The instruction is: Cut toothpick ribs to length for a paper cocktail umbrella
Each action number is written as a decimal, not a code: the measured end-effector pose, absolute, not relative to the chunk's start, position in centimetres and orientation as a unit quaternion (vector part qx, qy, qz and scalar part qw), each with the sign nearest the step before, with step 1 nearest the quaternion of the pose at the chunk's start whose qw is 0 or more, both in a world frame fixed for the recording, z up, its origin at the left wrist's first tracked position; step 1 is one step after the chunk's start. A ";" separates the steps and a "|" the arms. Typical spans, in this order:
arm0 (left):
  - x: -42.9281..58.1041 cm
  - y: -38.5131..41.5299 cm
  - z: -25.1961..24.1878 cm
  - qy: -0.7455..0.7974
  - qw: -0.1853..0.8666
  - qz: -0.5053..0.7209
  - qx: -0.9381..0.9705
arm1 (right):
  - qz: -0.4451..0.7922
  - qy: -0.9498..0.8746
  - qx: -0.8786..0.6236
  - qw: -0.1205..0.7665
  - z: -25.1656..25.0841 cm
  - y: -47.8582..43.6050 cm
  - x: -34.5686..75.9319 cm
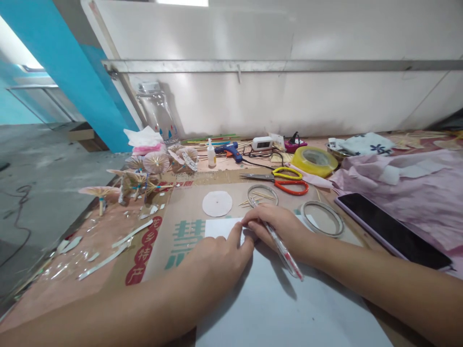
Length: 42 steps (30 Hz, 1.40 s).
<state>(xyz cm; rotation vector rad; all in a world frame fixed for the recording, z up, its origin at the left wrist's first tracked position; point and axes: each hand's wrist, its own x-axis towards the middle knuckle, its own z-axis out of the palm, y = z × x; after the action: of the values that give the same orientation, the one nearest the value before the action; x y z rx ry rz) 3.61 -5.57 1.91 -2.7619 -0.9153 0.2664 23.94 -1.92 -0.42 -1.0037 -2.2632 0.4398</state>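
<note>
Right grip (284, 225) on clear pen (284, 250), small bottle (211, 156) upright beyond.

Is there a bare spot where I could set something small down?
Free: the white paper sheet between left forearm and right forearm; brown cardboard left of the white paper disc. Crowded: the back, with blue glue gun, yellow-and-orange-handled metal scissors and yellowish tape roll.

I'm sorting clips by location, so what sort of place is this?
Probably a handicraft workplace, judging by the glue gun, the scissors and the small paper umbrellas on the table.
</note>
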 end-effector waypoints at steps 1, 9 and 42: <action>3.6 -5.6 2.0 -0.311 0.113 0.094 -0.939 | 0.168 -0.854 -0.386 0.304 -0.4 -1.9 23.9; 3.8 -5.5 2.4 -0.324 0.110 0.100 -0.934 | 0.200 -0.824 -0.418 0.326 0.0 -2.4 23.9; 3.3 -5.5 2.0 -0.311 0.135 0.076 -0.938 | 0.331 -0.724 -0.448 0.408 -1.3 -1.8 24.6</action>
<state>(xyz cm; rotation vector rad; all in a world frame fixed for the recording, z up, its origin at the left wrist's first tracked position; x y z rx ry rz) 3.32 -5.49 2.02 -2.7171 -0.8998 0.2207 24.64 -1.82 -1.26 -1.1289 -1.8240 0.8345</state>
